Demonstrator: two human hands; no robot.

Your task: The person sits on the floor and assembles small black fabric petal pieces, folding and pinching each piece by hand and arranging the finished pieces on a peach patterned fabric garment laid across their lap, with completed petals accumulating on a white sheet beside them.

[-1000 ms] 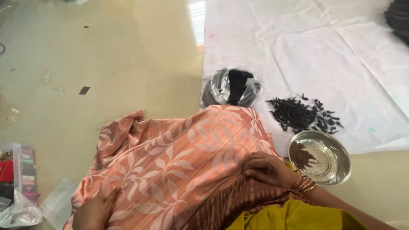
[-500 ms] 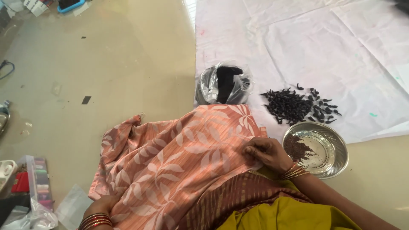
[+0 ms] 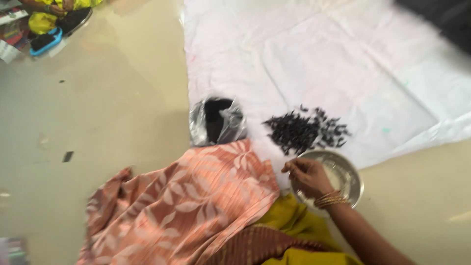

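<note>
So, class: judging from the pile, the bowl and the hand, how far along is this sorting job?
Done: a pile of dark pieces lies on the white sheet. In hand: the right hand rests over the steel bowl, fingers curled. Left: more dark material sits in the plastic bag. The left hand is out of view.

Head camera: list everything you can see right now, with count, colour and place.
White sheet: one, spread on the floor, upper right.
Dark pieces: one loose pile, black, on the sheet's near edge.
Plastic bag: one, clear with black contents, at the sheet's left corner.
Metal bowl: one, silver, on the floor below the pile.
Patterned cloth: one, orange with pale leaves, over the lap.
Yellow garment: one, bottom centre.
Another person: partly seen, top left corner.
Floor: beige, glossy.
Right hand: over the bowl's left rim, fingers curled, gold bangles on the wrist.
Left hand: not in view.
</note>
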